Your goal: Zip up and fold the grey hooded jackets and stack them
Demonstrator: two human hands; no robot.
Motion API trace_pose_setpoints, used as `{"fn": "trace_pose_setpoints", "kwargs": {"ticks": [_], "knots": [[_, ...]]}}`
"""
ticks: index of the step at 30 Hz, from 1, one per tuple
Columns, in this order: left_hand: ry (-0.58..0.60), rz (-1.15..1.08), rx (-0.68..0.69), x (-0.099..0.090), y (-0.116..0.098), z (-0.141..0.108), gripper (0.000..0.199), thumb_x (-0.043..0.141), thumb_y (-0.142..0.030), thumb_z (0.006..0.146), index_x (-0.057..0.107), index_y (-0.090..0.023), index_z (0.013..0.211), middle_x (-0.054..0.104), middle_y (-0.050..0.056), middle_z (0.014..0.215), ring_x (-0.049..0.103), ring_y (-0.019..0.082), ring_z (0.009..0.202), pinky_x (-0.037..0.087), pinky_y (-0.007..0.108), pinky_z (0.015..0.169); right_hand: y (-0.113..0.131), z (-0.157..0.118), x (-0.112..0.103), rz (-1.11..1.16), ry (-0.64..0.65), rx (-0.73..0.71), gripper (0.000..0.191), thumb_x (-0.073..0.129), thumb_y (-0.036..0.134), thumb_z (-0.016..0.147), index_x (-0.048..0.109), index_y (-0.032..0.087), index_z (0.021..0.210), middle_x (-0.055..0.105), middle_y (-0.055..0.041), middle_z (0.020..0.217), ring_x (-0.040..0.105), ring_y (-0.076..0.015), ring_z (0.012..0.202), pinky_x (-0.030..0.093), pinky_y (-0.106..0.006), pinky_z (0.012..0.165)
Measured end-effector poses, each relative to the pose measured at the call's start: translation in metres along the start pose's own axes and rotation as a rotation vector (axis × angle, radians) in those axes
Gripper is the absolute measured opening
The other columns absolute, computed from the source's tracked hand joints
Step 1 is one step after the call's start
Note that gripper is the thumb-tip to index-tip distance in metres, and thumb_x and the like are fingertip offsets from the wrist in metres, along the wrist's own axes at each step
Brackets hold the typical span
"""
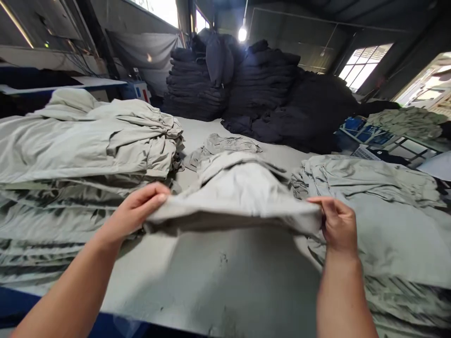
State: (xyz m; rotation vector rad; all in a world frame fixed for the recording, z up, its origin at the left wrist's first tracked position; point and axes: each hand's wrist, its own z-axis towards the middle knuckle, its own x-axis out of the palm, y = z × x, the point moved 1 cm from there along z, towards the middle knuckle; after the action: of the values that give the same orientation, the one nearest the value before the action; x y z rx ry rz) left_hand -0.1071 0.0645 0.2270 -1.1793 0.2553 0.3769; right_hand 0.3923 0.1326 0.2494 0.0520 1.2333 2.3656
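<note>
Pretty simple shot from the head cam: both bare hands were up on one pale grey-green garment (232, 197), lifting its front edge off the table (218, 286). Couldn't tell you what kind of garment, it was too bunched up for that. The left hand (139, 209) was pinching the edge near one end with the fingers curled over the top, and the right hand (338, 225) was doing the same at the other end, so neither hand was released or balled into an empty fist. Step-wise, it looked like the hold-up-and-spread stage, with the edge pulled out wide between the two hands.

The garment sat in the middle of the table, between two big piles. The held edge ran crossways, left to right and nearly level, and that was the long axis of the thing, while the rest of it humped up and led away from the person toward a crumpled bit of similar cloth (221, 145).

The left pile (84, 141) and right pile (373, 188) were the same pale fabric, folded in layers. Way at the back were tall stacks of dark clothes (260, 84), with a lamp (242, 34) lit above them.
</note>
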Motion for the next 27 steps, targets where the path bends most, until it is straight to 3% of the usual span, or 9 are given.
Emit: {"fn": "trace_pose_setpoints", "kwargs": {"ticks": [3, 6, 8, 10, 14, 17, 19, 23, 27], "knots": [[0.249, -0.011, -0.162, -0.009, 0.021, -0.066, 0.055, 0.051, -0.07, 0.098, 0.073, -0.02, 0.091, 0.067, 0.003, 0.071, 0.058, 0.016, 0.062, 0.049, 0.025, 0.057, -0.005, -0.063, -0.03, 0.035, 0.13, 0.175, 0.064, 0.063, 0.079, 0.089, 0.081, 0.019, 0.082, 0.067, -0.0038, 0.062, 0.055, -0.0138, 0.053, 0.044, -0.026, 0.05], [0.267, 0.121, -0.159, 0.006, 0.058, -0.1, 0.055, 0.051, -0.07, 0.097, 0.077, -0.021, 0.099, 0.077, 0.007, 0.089, 0.07, 0.021, 0.079, 0.058, 0.03, 0.071, -0.021, -0.102, -0.029, -0.046, 0.226, 0.266, 0.064, 0.064, 0.08, 0.087, 0.082, 0.019, 0.087, 0.072, -0.0055, 0.068, 0.06, -0.0156, 0.058, 0.051, -0.028, 0.058], [0.286, 0.275, -0.08, 0.031, 0.081, -0.119, 0.048, 0.054, -0.064, 0.098, 0.079, -0.023, 0.108, 0.079, 0.011, 0.114, 0.073, 0.027, 0.106, 0.06, 0.037, 0.092, -0.033, -0.124, -0.013, -0.134, 0.362, 0.315, 0.061, 0.063, 0.076, 0.088, 0.083, 0.019, 0.093, 0.078, -0.0081, 0.079, 0.069, -0.0204, 0.07, 0.058, -0.034, 0.07], [0.318, 0.455, -0.008, 0.062, 0.101, -0.142, 0.045, 0.057, -0.056, 0.098, 0.077, -0.025, 0.124, 0.07, 0.015, 0.142, 0.063, 0.034, 0.134, 0.051, 0.048, 0.113, -0.044, -0.152, 0.01, -0.254, 0.52, 0.308, 0.053, 0.062, 0.066, 0.093, 0.083, 0.019, 0.103, 0.082, -0.0118, 0.101, 0.075, -0.0267, 0.094, 0.059, -0.041, 0.091], [0.307, 0.841, -0.072, 0.114, 0.13, -0.197, 0.05, 0.056, -0.046, 0.101, 0.065, -0.031, 0.148, 0.048, 0.013, 0.167, 0.034, 0.045, 0.158, 0.032, 0.074, 0.12, -0.06, -0.223, 0.058, -0.747, 0.741, 0.27, 0.052, 0.069, 0.047, 0.094, 0.071, 0.023, 0.14, 0.059, -0.0163, 0.156, 0.049, -0.0361, 0.149, 0.035, -0.058, 0.123], [0.241, 0.955, -0.069, 0.123, 0.141, -0.232, 0.052, 0.047, -0.046, 0.106, 0.056, -0.035, 0.156, 0.041, 0.009, 0.171, 0.026, 0.046, 0.161, 0.026, 0.079, 0.12, -0.064, -0.273, 0.083, -0.962, 0.741, 0.205, 0.063, 0.06, 0.048, 0.102, 0.052, 0.024, 0.159, 0.037, -0.0145, 0.172, 0.025, -0.0376, 0.162, 0.018, -0.063, 0.128], [0.218, 0.969, -0.065, 0.118, 0.144, -0.248, 0.052, 0.045, -0.046, 0.107, 0.055, -0.036, 0.157, 0.041, 0.007, 0.172, 0.027, 0.045, 0.161, 0.026, 0.077, 0.12, -0.062, -0.296, 0.091, -0.963, 0.694, 0.129, 0.059, 0.051, 0.047, 0.107, 0.05, 0.024, 0.161, 0.037, -0.0127, 0.173, 0.023, -0.036, 0.162, 0.016, -0.062, 0.129], [0.169, 0.953, -0.024, 0.101, 0.144, -0.275, 0.051, 0.045, -0.042, 0.107, 0.055, -0.035, 0.157, 0.044, 0.007, 0.17, 0.028, 0.042, 0.161, 0.024, 0.073, 0.124, -0.053, -0.31, 0.092, -0.891, 0.594, 0.072, 0.052, 0.059, 0.045, 0.102, 0.061, 0.027, 0.151, 0.057, -0.0129, 0.156, 0.044, -0.0343, 0.146, 0.03, -0.055, 0.122], [0.138, 0.886, -0.008, 0.096, 0.145, -0.298, 0.05, 0.046, -0.039, 0.106, 0.06, -0.029, 0.154, 0.049, 0.01, 0.166, 0.032, 0.044, 0.159, 0.027, 0.074, 0.123, -0.042, -0.306, 0.089, -0.798, 0.532, 0.165, 0.031, 0.067, 0.034, 0.097, 0.079, 0.026, 0.125, 0.071, -0.0114, 0.129, 0.058, -0.0307, 0.123, 0.041, -0.046, 0.106]]}}
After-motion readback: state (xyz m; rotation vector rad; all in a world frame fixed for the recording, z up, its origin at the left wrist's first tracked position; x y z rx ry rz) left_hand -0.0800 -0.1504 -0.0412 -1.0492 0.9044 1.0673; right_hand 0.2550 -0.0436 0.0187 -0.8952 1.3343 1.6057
